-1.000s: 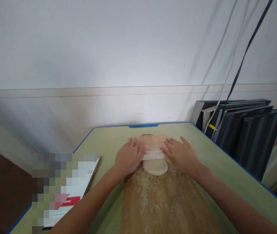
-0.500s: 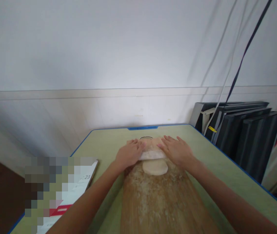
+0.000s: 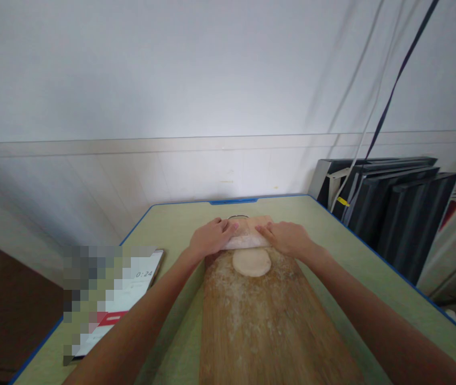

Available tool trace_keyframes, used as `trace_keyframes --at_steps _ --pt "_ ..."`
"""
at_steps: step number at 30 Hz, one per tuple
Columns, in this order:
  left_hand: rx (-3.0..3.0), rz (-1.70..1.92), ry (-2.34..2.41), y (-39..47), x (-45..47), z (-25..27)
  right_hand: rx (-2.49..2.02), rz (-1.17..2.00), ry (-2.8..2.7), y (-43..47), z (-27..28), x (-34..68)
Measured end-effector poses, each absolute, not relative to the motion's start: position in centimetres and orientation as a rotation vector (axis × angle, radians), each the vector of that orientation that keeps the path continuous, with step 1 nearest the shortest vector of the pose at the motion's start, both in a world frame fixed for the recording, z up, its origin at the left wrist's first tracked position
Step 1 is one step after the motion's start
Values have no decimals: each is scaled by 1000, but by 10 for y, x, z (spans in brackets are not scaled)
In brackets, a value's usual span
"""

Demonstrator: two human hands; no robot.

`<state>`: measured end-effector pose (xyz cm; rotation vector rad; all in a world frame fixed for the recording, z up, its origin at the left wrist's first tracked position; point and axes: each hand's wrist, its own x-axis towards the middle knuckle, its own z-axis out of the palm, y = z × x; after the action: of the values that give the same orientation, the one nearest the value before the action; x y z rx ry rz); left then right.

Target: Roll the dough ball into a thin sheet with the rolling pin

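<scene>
The left hand [image 3: 211,237] and right hand [image 3: 289,238] curl round the ends of a rolling pin [image 3: 245,244], by the dough's [image 3: 252,262] far edge on the board [image 3: 262,331]. Rolling seems underway; another pass would want even pressure.

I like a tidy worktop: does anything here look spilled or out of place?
White powder is scattered on the wooden board around the dough, which looks ordinary. Odder is the phone at left: blocky pixels hide part of it.
</scene>
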<state>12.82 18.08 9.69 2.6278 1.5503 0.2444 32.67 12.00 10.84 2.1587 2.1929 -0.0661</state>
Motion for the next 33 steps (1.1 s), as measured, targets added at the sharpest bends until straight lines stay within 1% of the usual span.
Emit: trace_keyframes --at_steps 18,33 --pt "2617 194 1536 186 135 100 2316 20 2180 99 112 319" --pt "2677 164 1405 190 125 102 2383 58 2177 77 111 295"
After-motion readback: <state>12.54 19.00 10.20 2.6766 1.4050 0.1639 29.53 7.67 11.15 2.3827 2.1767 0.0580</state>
